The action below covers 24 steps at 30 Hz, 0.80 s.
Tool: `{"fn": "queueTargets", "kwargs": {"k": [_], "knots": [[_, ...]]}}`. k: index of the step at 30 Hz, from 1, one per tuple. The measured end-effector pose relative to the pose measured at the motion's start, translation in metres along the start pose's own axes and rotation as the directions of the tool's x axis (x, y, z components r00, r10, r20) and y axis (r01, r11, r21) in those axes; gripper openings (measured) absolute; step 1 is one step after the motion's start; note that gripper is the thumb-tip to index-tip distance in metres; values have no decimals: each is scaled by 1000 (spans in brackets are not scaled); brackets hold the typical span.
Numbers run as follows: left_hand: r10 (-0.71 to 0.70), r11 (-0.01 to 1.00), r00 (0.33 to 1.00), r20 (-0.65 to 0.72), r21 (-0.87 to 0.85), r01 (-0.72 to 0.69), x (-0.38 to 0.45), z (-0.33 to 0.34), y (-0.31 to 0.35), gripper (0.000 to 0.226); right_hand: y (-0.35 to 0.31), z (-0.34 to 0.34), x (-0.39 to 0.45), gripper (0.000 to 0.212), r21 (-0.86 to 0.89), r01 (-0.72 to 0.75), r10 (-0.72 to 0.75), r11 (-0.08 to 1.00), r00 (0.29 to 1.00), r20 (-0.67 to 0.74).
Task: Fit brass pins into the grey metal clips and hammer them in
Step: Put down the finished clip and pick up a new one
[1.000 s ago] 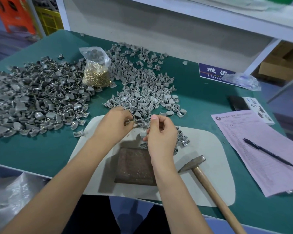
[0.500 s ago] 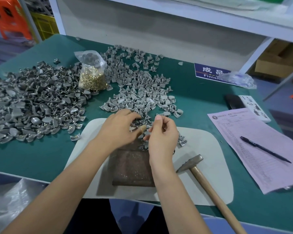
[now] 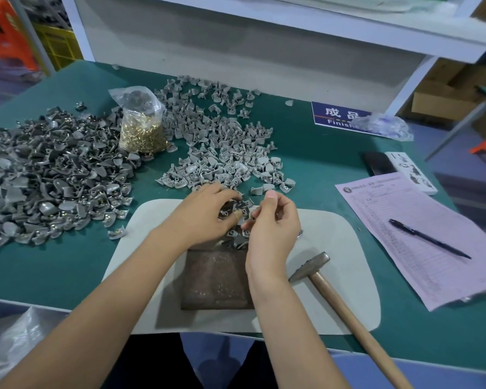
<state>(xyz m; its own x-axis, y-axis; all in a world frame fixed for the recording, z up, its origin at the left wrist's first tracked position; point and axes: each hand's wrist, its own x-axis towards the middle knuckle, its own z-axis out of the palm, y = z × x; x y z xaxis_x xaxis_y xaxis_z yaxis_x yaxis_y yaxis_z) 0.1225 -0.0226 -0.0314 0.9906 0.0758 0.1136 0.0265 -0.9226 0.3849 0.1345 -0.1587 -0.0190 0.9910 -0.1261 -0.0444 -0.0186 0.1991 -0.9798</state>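
The broad teal-green workbench (image 3: 320, 169) carries everything here, and on its near edge lies a pale rounded-corner work mat (image 3: 334, 265) with a dark rusty-brown steel block (image 3: 216, 279) set in its middle. To the far left sprawls a big heap of darker grey metal clips (image 3: 48, 175), many showing a glint of brass, so I take those as finished; behind the mat spreads a looser scatter of paler grey clips (image 3: 225, 141), apparently still waiting. Between the two stands a clear plastic bag of small brass pins (image 3: 142, 127). A wooden-handled steel hammer (image 3: 314, 266) lies untouched on the mat's right side, and a pink printed form (image 3: 421, 234) with a black pen (image 3: 429, 238) sits further right. Compared with a second ago, both hands have dropped from above the pile towards the little cluster of clips at the block's far edge. The left hand (image 3: 205, 217) now lies over that cluster, fingers curled onto a clip, while the right hand (image 3: 275, 220) has its thumb and forefinger pinched close beside it, probably on a pin, though that is too small to see. I judge a pin is being seated, with hammering to come next.
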Motion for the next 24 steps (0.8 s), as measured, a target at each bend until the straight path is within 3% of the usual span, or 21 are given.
{"fn": "queueTargets", "kwargs": {"k": [7,11,18,24], "knots": [[42,979,997,58,-201,-29,-5,-3,6,34,0,0,1,16,18,-10,11,1000,999,-43],[8,998,1000,-8,-54,-8,10,-6,10,35,-2,0,2,16,4,-13,13,1000,999,-50],[-46,985,995,83,171,31,42,-11,27,32,0,4,-3,17,-69,31,-35,997,997,-61],[-73,982,987,145,182,45,45,-10,40,23,-1,5,-1,22,-45,8,-11,999,997,-71]]}}
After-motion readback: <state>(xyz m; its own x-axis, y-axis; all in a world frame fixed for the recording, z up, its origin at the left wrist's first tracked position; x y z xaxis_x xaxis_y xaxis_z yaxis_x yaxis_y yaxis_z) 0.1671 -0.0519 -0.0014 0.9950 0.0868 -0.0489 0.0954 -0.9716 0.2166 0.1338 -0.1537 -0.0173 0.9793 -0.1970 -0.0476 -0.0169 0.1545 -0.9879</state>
